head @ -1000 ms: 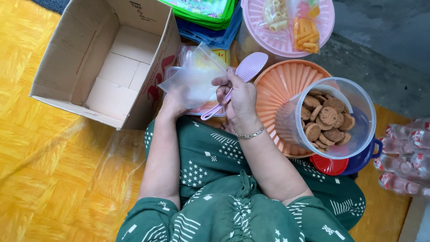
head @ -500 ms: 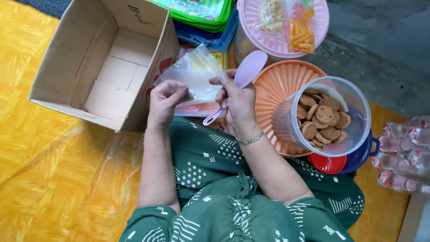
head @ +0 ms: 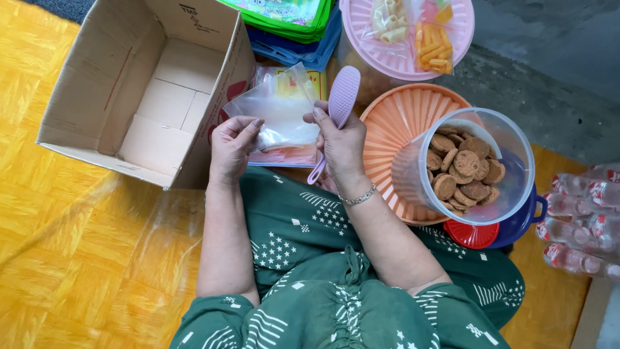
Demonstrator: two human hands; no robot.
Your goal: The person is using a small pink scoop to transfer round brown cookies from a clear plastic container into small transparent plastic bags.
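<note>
A clear plastic bag [head: 279,113] is held up between both hands over my lap. My left hand [head: 231,145] pinches its lower left edge. My right hand [head: 340,143] grips the bag's right edge together with a lilac plastic scoop [head: 341,100], whose paddle points up and handle hangs down. Right of my right hand stands a clear plastic tub [head: 471,169] tilted toward me, with several brown round cookies inside. It rests on an orange ribbed lid [head: 395,132].
An open cardboard box [head: 145,84] lies on the yellow floor at the left. A pink lid [head: 400,48] with bagged snacks sits at the top. Green and blue containers [head: 290,26] are behind the bag. Small bottles [head: 584,216] lie at the right. A red lid [head: 471,236] and blue tub peek from under the cookie tub.
Both hands have lowered slightly and spread the bag's edges apart. The scoop now stands more upright in my right hand.
</note>
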